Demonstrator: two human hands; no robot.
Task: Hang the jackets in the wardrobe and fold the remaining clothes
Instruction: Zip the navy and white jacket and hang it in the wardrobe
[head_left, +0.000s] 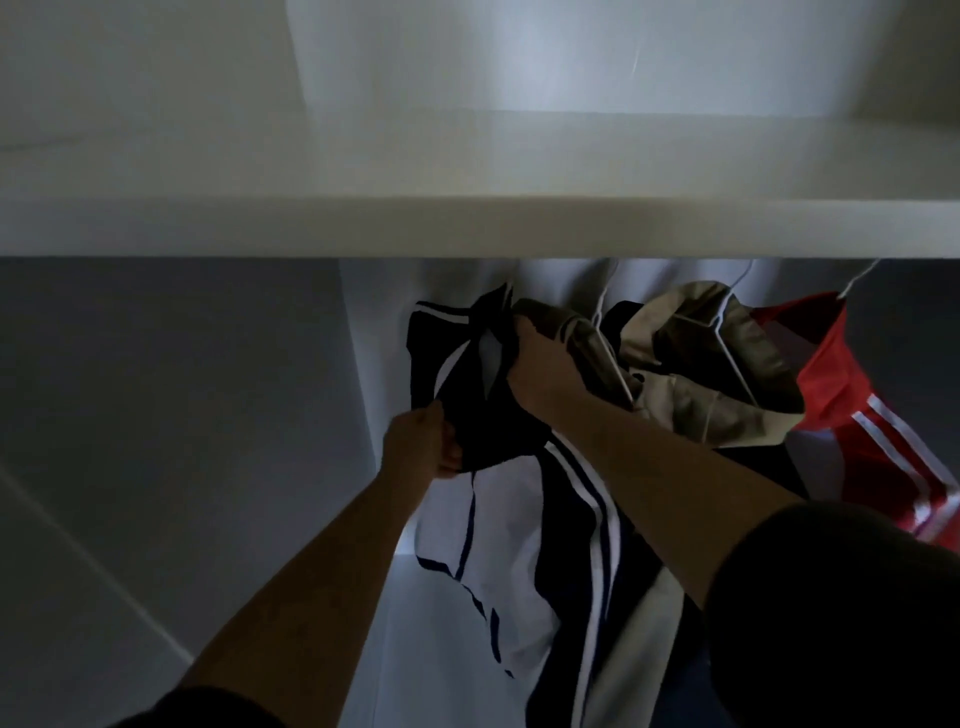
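My left hand (423, 441) and right hand (540, 364), each clenched on the navy-and-white jacket (519, 545) under the shelf (467, 228), beige jacket (717, 374) and red jacket (831, 374) alongside.

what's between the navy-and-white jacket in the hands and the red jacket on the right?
Head view: a beige jacket on a white hanger hangs between the navy-and-white jacket and the red jacket.

Smooth matt shelf (467, 228); cloth navy-white jacket (519, 545); thin wire hangers (727, 332).
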